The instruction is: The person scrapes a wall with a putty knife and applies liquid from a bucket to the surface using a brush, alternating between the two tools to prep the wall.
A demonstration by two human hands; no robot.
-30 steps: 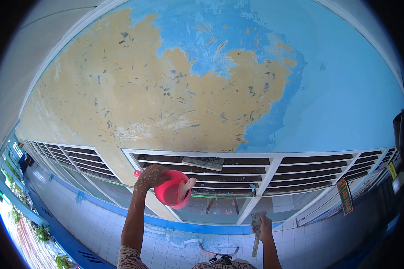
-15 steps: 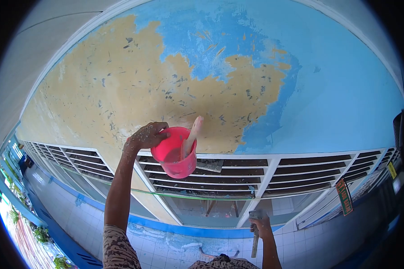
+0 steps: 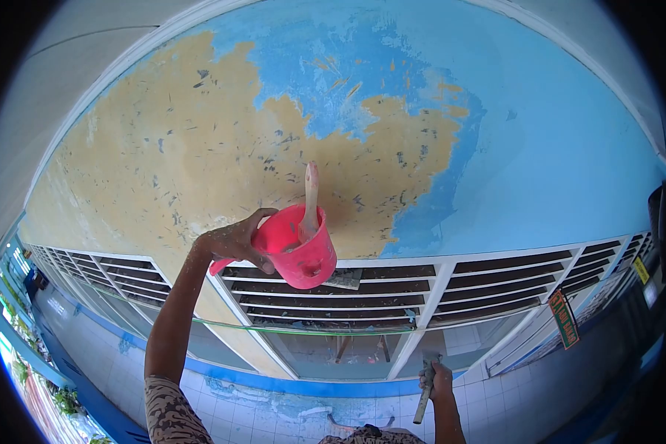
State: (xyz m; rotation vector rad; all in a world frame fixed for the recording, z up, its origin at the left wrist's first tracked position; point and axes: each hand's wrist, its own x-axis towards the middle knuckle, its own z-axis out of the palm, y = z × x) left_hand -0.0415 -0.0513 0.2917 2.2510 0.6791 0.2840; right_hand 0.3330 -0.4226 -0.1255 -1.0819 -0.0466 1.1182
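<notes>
My left hand [image 3: 233, 243] is raised before the wall, its fingers gripping the rim and side of a pink plastic dipper [image 3: 312, 268]. The dipper's handle sticks out to the left beneath that hand. A paintbrush [image 3: 312, 194] stands in the dipper, wooden handle up; its bristles are hidden inside. Low on the right, my right hand [image 3: 440, 381] is closed around a grey, dirt-caked scraper [image 3: 423, 399], which points downward; its exact shape is hard to make out. Behind the dipper, the wall [image 3: 222, 148] shows bare tan patches with dark chips beside blue paint.
White louvred window frames [image 3: 333, 294] run below the painted wall, with debris and a flat grey piece [image 3: 344, 279] on the slats. A green cord crosses the frames. A sign [image 3: 564, 320] hangs at the right. Pale tiles [image 3: 266, 414], paint-stained, cover the floor.
The dipper has turned and tilted, bringing its handle into view, and the brush stands more upright. My left hand has shifted along the rim. My right hand has turned the scraper slightly.
</notes>
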